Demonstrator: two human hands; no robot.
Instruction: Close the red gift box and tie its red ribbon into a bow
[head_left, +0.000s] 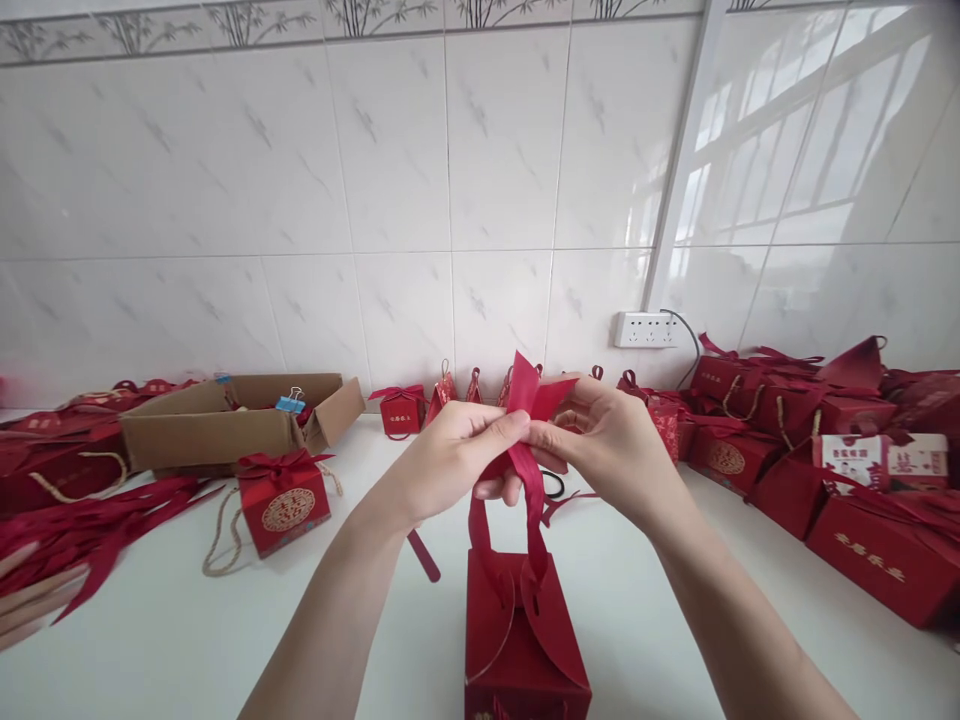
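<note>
Small dark-red cardboard gift box (525, 640) w/ curved flap top, standing upright on the white counter (187, 640), dead centre at the bottom edge of view. Landmark for everything else.

Straight above the box: both hands meeting. Left hand (450, 455) and right hand (607, 435) each pinched shut on the red satin ribbon (525, 470), thumb + forefinger tips touching approx over the box's middle. Ribbon loops sticking up past the fingertips, two strands running down from the pinch into the flap slots. Long axis of the ribbon basically vertical, box directly below the hands, not off to either side. Neither hand clearly nearer the box, roughly level, left maybe a touch lower.

Left of the box: finished small red box with bow and gold round emblem (285, 505) plus rope handle, well apart. Behind that, an open brown cardboard carton (225, 425) w/ a blue binder clip (290, 402) on its rim. Further left, pile of loose red ribbons (90, 520).

Behind the box, against the white tiled wall (450, 200): row of little red boxes (401, 410). White wall socket (645, 330) up to the right.

Right of the box: big heap of finished red boxes (825, 450), some lying flat.

Small black loop on the counter just behind the hands, mostly hidden, can't tell what it is.
</note>
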